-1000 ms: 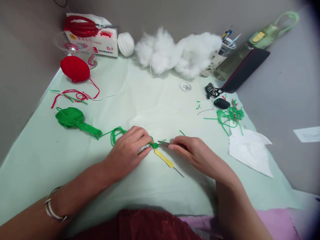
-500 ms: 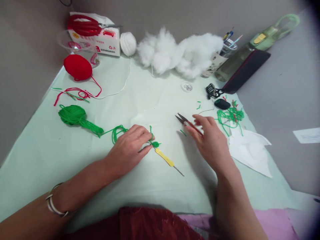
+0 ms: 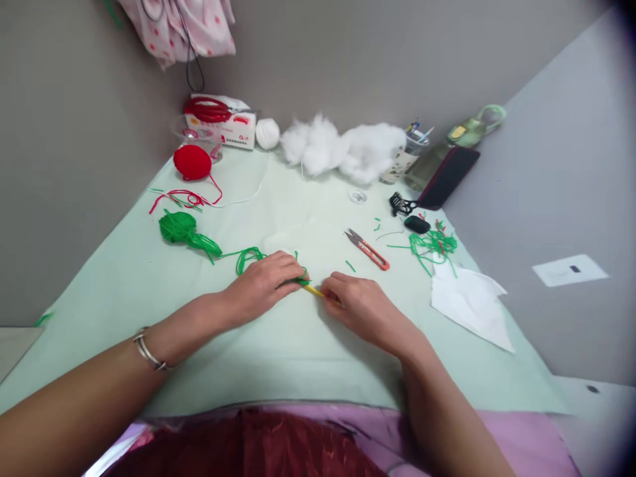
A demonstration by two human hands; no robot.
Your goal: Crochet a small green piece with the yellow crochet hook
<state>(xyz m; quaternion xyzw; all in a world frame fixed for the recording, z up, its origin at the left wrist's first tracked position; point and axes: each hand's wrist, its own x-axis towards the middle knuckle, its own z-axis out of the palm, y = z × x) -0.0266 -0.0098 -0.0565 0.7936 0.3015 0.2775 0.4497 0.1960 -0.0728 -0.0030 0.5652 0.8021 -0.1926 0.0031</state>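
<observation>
My left hand (image 3: 265, 281) is closed on a small piece of green crochet work (image 3: 303, 281), mostly hidden by the fingers. A yellow-handled crochet hook (image 3: 314, 291) runs from that piece to my right hand (image 3: 360, 301), whose fingers are closed around its handle. Green yarn (image 3: 248, 257) trails from under my left hand to a green skein (image 3: 179, 227) on the left. Beyond my right hand, orange-handled thread snips (image 3: 368, 250) lie on the table. A short green yarn scrap (image 3: 350, 266) is beside them.
At the back are a red yarn ball (image 3: 193, 163), a white yarn ball (image 3: 268, 134), white stuffing (image 3: 318, 146) and a box (image 3: 241, 132) with red scissors on top. To the right lie a black hair clip (image 3: 400, 204), tangled yarn scraps (image 3: 432, 245) and white paper (image 3: 467, 301).
My right hand has put the snips down on the table and moved left to the crochet hook's handle. My left hand still holds the green piece. The camera view has tilted upward.
</observation>
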